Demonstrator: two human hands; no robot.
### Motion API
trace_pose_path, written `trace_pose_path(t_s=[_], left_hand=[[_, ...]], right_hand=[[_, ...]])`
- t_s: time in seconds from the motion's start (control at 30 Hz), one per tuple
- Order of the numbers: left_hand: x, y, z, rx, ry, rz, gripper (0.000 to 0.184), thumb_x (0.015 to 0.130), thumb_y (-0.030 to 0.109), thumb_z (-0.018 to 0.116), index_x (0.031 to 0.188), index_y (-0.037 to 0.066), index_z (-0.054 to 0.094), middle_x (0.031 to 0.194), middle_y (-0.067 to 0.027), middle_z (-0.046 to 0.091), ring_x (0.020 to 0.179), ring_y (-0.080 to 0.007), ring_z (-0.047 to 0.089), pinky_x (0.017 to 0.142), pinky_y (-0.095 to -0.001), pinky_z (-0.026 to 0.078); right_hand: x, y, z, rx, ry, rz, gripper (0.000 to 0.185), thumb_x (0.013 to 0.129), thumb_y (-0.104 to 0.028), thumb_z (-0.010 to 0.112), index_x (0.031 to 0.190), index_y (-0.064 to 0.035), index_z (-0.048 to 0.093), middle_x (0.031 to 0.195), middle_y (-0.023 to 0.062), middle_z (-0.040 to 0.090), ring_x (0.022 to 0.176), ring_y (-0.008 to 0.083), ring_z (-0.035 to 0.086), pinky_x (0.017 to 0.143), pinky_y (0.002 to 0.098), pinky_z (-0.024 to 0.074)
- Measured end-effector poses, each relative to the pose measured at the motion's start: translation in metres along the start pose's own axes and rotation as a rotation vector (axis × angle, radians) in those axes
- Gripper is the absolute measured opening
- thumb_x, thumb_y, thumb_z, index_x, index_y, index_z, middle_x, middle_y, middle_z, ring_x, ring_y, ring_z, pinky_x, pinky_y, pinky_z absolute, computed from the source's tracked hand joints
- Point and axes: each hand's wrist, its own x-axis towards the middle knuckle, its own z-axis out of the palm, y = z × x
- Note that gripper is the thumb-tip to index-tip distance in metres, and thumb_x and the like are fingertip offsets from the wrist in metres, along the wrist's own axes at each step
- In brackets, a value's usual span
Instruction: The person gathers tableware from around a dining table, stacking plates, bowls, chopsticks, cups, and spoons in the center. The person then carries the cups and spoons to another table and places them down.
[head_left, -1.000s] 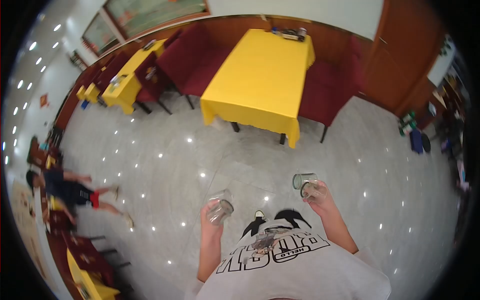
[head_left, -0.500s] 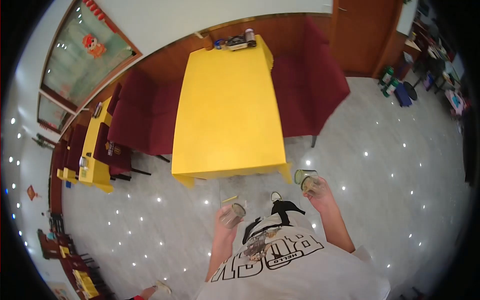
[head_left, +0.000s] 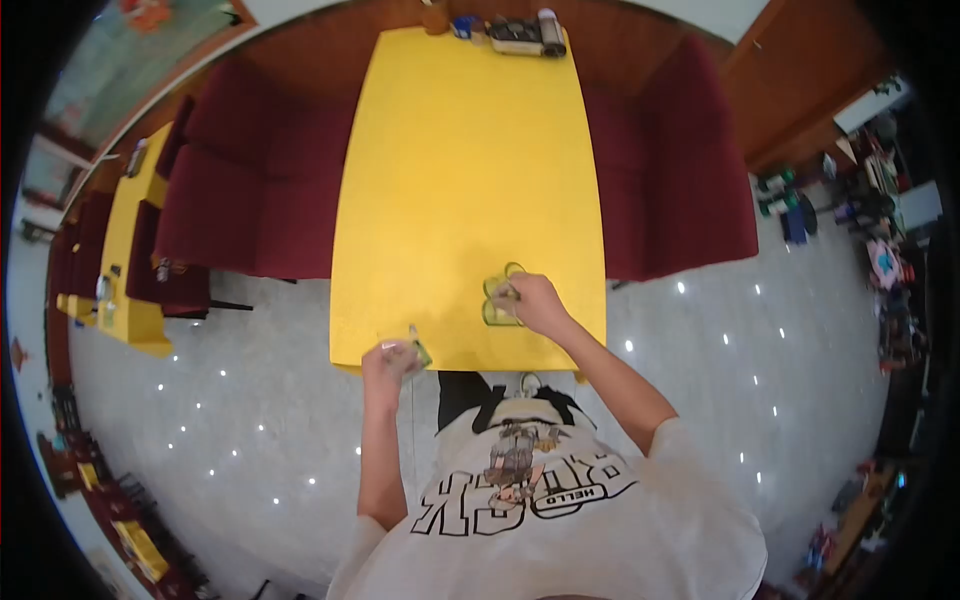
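Observation:
My right hand (head_left: 536,302) is over the near part of a yellow-covered table (head_left: 465,180), its fingers closed on clear glass cups (head_left: 497,313) with green-tinted rims. At least two cups seem to be together there; whether they touch the cloth I cannot tell. By the table's near left corner, my left hand (head_left: 384,362) is wrapped round another glass cup (head_left: 418,352), which is tilted and partly hidden by the fingers.
Dark red bench seats (head_left: 665,180) flank the table on both sides. At its far end stand a portable stove (head_left: 527,36), a blue item (head_left: 463,27) and a brown holder (head_left: 435,17). Another yellow table (head_left: 130,240) is at the left. Green bottles (head_left: 777,194) stand on the floor at right.
I have come closer to the table. Both hands moved forward with their glass cups, the right one from beside the table to over the cloth, the left to the near edge.

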Motion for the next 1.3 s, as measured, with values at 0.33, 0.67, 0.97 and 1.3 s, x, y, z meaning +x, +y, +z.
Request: trace_pose_path(t_s=[0.33, 0.67, 0.97, 1.3], left_hand=[[0.265, 0.017, 0.010, 1.481, -0.387, 0.668, 0.004, 0.069, 0.000, 0.061, 0.073, 0.002, 0.060, 0.090, -0.0159, 0.058, 0.064, -0.0280, 0.064, 0.056, -0.0354, 0.052], [0.299, -0.009, 0.013, 1.608, -0.508, 0.694, 0.008, 0.068, 0.006, 0.065, 0.075, 0.005, 0.061, 0.084, -0.0082, 0.059, 0.064, -0.0194, 0.064, 0.051, -0.0294, 0.051], [0.302, -0.018, 0.016, 1.582, -0.466, 0.684, 0.004, 0.071, 0.008, 0.062, 0.074, 0.006, 0.060, 0.079, -0.0079, 0.059, 0.060, -0.0204, 0.064, 0.049, -0.0306, 0.051], [0.296, -0.007, 0.017, 1.682, -0.524, 0.637, 0.008, 0.071, 0.006, 0.062, 0.078, 0.007, 0.059, 0.079, -0.0084, 0.060, 0.060, -0.0205, 0.064, 0.049, -0.0305, 0.050]], right_hand=[[0.152, 0.031, 0.110, -0.703, -0.055, 0.113, 0.005, 0.071, -0.006, 0.062, 0.075, -0.0039, 0.059, 0.079, 0.0122, 0.058, 0.065, 0.0261, 0.062, 0.057, 0.0355, 0.0511], [0.197, 0.022, 0.155, -0.785, -0.163, 0.127, 0.013, 0.066, -0.001, 0.064, 0.076, -0.0061, 0.059, 0.082, 0.0079, 0.056, 0.064, 0.0204, 0.064, 0.052, 0.0309, 0.0510], [0.197, 0.026, 0.162, -0.792, -0.147, 0.130, 0.014, 0.068, -0.002, 0.063, 0.081, -0.0050, 0.059, 0.085, 0.0081, 0.056, 0.064, 0.0204, 0.064, 0.052, 0.0306, 0.0511], [0.197, 0.015, 0.135, -0.747, -0.280, 0.172, 0.024, 0.072, -0.015, 0.064, 0.091, -0.0040, 0.055, 0.085, 0.0095, 0.058, 0.065, 0.0255, 0.063, 0.054, 0.0350, 0.0511]])
